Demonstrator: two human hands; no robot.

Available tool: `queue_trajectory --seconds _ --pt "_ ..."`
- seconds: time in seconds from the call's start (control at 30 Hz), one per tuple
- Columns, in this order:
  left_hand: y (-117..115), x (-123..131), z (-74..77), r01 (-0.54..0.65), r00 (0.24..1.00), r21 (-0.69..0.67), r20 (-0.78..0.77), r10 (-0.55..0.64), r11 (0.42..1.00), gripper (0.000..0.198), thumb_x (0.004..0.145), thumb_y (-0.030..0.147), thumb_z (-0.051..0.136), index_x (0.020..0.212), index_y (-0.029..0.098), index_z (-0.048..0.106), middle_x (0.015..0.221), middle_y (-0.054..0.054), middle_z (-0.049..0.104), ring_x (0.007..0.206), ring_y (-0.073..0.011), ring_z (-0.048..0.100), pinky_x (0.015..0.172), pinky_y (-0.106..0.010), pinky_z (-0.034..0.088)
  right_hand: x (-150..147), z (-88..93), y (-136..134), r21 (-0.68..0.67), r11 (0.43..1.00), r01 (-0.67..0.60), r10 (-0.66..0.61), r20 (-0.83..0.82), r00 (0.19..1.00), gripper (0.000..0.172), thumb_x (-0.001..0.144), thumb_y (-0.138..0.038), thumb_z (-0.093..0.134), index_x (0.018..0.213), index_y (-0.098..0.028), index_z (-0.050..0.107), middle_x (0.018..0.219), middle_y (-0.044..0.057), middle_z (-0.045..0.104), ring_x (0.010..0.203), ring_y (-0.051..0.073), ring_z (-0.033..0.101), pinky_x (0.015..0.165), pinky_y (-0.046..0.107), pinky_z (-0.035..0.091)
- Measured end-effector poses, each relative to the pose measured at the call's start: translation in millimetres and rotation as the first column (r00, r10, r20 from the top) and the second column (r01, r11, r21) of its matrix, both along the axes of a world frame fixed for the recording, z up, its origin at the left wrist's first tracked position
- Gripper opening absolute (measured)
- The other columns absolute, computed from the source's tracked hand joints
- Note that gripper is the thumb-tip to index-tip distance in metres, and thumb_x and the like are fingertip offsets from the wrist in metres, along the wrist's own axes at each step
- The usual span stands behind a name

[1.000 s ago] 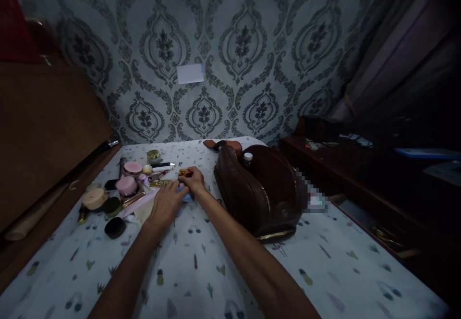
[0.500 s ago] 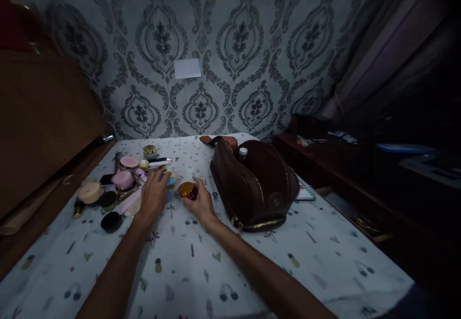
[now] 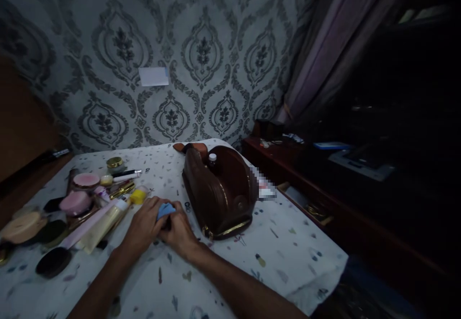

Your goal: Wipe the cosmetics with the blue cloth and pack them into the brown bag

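My left hand (image 3: 143, 227) and my right hand (image 3: 179, 232) meet over the patterned bedsheet (image 3: 281, 247), fingers curled around a small blue item (image 3: 165, 210) held between them. What sits under the blue piece is hidden by the fingers. A brown leather bag (image 3: 219, 191) stands just right of my hands, with a white-capped bottle (image 3: 212, 158) poking out of its top. To the left lie scattered cosmetics: pink compacts (image 3: 75, 201), a yellowish tube (image 3: 103, 222), a gold-lidded jar (image 3: 114, 163) and a black round lid (image 3: 53, 262).
Patterned wallpaper with a white card (image 3: 153, 76) rises behind the bed. A dark wooden shelf (image 3: 288, 165) with small items runs along the right. A curtain (image 3: 324, 55) hangs at upper right. A wooden headboard (image 3: 21, 127) borders the left.
The view has swung to the right. My right hand drew back from the gold-topped item and joined my left hand, and both now close on the blue item nearer to me.
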State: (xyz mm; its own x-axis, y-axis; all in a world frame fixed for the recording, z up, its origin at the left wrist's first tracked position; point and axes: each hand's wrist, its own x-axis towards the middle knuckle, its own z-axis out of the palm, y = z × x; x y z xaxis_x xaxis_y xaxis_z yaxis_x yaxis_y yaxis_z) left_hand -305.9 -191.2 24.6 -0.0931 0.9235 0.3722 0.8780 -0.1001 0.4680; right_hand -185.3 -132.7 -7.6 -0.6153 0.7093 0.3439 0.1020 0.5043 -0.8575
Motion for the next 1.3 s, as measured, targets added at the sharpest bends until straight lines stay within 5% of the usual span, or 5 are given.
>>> queue_trajectory --seconds 0.3,0.43,0.7,1.07,1.3 --pt "6.3 -13.5 -5.6 -0.058 0.986 0.061 0.158 0.048 0.996 0.035 0.088 0.050 0.042 0.077 0.022 0.061 0.080 -0.005 0.067 0.077 -0.0245 0.063 0.072 -0.036 0.053 1.5 5.0 -2.5 0.002 1.000 0.020 -0.020 0.146 0.989 0.039 0.070 -0.024 0.072 0.106 -0.019 0.057 0.106 0.008 0.061 0.105 0.025 0.059 0.094 0.036 0.049" --pt "3.9 -11.3 -1.3 -0.108 0.978 0.029 0.180 0.101 0.994 0.043 0.089 0.056 0.040 0.081 0.021 0.065 0.082 -0.005 0.071 0.082 -0.0251 0.067 0.073 -0.034 0.054 2.5 6.1 -2.2 -0.031 0.999 0.022 -0.017 0.154 0.988 0.039 0.066 -0.023 0.072 0.100 -0.020 0.055 0.103 0.007 0.062 0.099 0.024 0.060 0.087 0.034 0.050" --pt "-0.6 -24.4 -15.9 -0.036 0.974 0.144 -0.218 0.067 0.989 0.050 0.093 0.060 0.039 0.111 0.022 0.066 0.113 -0.008 0.074 0.104 -0.0273 0.069 0.089 -0.038 0.054 5.8 12.2 0.2 -0.108 0.993 0.041 -0.034 0.065 0.997 0.035 0.064 -0.020 0.074 0.096 -0.020 0.060 0.095 0.002 0.067 0.087 0.020 0.062 0.079 0.029 0.049" --pt "-3.8 -19.4 -15.3 -0.152 0.890 0.181 -0.402 0.214 0.972 0.043 0.097 0.050 0.031 0.095 0.020 0.062 0.077 -0.006 0.075 0.070 -0.0268 0.072 0.063 -0.035 0.052 4.1 16.1 1.9 -0.162 0.978 0.134 -0.118 0.105 0.987 0.039 0.054 -0.024 0.082 0.088 -0.019 0.064 0.091 0.002 0.065 0.088 0.021 0.061 0.082 0.032 0.049" --pt "-5.0 -11.2 -8.7 -0.145 0.893 0.194 -0.396 0.213 0.970 0.045 0.096 0.056 0.032 0.090 0.022 0.061 0.082 -0.007 0.073 0.074 -0.0253 0.070 0.066 -0.033 0.051 2.4 13.0 1.8 -0.168 0.971 0.171 -0.155 0.102 0.983 0.043 0.055 -0.025 0.079 0.094 -0.019 0.063 0.097 0.005 0.065 0.091 0.023 0.063 0.081 0.033 0.052"
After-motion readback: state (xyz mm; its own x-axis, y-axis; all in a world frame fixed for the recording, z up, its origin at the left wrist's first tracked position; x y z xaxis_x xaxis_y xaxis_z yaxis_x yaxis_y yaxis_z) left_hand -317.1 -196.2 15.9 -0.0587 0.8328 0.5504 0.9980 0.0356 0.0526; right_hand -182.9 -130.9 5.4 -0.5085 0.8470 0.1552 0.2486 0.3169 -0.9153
